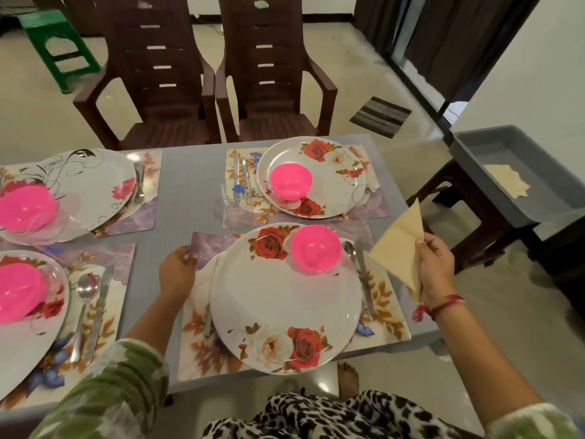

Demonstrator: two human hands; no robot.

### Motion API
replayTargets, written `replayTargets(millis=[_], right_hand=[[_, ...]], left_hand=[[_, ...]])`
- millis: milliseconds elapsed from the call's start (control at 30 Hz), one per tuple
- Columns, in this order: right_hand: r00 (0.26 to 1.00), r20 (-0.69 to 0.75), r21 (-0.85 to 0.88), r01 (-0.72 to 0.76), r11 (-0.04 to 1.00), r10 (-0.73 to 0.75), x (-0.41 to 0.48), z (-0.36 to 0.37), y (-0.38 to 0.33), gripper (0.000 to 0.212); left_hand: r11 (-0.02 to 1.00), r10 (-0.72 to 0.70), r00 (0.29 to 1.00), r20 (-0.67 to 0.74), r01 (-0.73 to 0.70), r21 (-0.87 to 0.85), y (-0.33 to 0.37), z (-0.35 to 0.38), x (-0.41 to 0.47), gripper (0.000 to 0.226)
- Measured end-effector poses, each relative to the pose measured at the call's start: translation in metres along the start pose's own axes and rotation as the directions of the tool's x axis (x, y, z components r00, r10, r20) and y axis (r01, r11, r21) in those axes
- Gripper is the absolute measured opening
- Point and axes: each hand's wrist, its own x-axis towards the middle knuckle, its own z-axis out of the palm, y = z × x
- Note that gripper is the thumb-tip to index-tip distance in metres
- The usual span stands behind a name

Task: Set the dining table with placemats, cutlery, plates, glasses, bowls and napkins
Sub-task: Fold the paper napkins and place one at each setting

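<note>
My right hand (435,270) grips a folded beige napkin (400,245) above the table's right edge, beside the near placemat (387,308). My left hand (177,274) pinches that placemat's far left corner. On the mat sits a rose-patterned plate (285,315) with a pink bowl (316,248) on it, and a spoon and knife (359,274) lie to its right. A second floral plate (311,175) with a pink bowl (290,181) lies on the far mat, cutlery (240,175) on its left.
Two more place settings with plates and pink bowls (25,207) fill the table's left side. A grey tub (506,172) holding another napkin (508,182) stands on a stool to the right. Two brown chairs (266,77) stand behind the grey table (186,191).
</note>
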Motion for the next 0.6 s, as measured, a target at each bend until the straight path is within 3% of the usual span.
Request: replayTargets(millis=[200, 600], right_hand=[[0.992, 0.055, -0.196, -0.097, 0.976, 0.110, 0.048, 0.007, 0.014, 0.016], [0.985, 0.109, -0.469, -0.067, 0.881, 0.132, 0.085, 0.012, 0.030, 0.029]], left_hand=[[0.999, -0.041, 0.999, -0.017, 0.041, 0.033, -0.002, -0.002, 0.001, 0.032], [0.985, -0.174, 0.984, -0.031, 0.174, -0.005, 0.001, -0.011, -0.007, 0.031]])
